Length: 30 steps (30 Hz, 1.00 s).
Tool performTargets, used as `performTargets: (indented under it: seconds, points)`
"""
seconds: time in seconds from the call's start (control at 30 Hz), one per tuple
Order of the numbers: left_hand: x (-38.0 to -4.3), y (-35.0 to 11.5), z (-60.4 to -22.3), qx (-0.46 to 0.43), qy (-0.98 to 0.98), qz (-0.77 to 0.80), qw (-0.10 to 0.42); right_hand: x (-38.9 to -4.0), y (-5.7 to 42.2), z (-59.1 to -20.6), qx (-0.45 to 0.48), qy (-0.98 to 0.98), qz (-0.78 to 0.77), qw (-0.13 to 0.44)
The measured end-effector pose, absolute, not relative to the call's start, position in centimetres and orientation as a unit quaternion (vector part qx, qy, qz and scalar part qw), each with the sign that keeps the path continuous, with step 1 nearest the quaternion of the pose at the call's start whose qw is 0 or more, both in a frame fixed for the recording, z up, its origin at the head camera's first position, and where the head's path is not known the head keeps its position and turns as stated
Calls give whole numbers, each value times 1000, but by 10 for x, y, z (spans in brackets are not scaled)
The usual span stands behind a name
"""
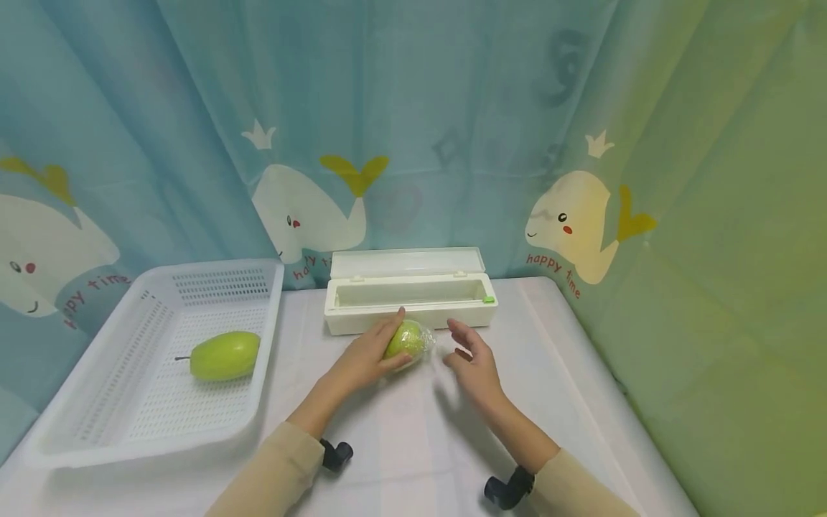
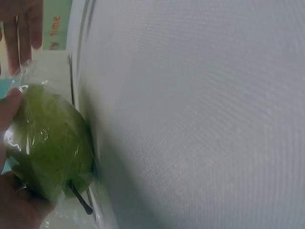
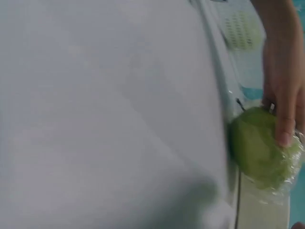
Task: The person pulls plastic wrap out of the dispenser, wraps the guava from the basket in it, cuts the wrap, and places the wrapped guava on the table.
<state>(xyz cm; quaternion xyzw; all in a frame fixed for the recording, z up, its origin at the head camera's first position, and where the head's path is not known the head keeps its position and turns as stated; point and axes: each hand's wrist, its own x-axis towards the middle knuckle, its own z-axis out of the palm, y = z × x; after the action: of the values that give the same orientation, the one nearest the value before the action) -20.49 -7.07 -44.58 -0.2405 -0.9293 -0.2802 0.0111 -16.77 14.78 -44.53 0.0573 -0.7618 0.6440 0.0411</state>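
My left hand [image 1: 370, 357] grips a green pear [image 1: 407, 340], its thumb on the near side and its fingers on the far side. Clear plastic wrap [image 1: 426, 342] covers the pear and bunches loosely at its right end. In the left wrist view the dark stem of the pear [image 2: 52, 143] pokes out toward the bottom. Just right of the wrap, my right hand [image 1: 474, 366] hovers apart from it with fingers loosely bent and nothing held. In the right wrist view, the left thumb presses on the wrapped pear [image 3: 262, 148].
Behind the hands stands a white wrap dispenser box [image 1: 413, 316] with its lid [image 1: 407, 263] raised and a green slider [image 1: 489, 299] at its right end. On the left, a white basket [image 1: 274, 323] holds another green pear [image 1: 225, 356]. A whale-print curtain [image 1: 413, 129] hangs behind.
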Motion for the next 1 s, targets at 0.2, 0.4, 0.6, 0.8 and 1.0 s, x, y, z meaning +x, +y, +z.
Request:
performTargets:
  seconds: [0.2,0.4,0.6,0.8,1.0]
  points:
    - [-204,-72,-446,-248,-926,-284,10,-182,136,-440,112,-772,625,-26]
    - [-204,-68,-450,-259,-924,-282,10,-169,117,-454,144,-795,582,-89]
    - [-201,-63,-449,-270,-924,-268,38,-148,104,-465,164,-807,563,-73]
    - [-199,-59,-451,-265,-925,-259,77,-131,92,-469,155,-773,607,-97]
    - [-198,-60,-453,-254,-927,-261,90,-119,85,-471,164,-753,626,-117]
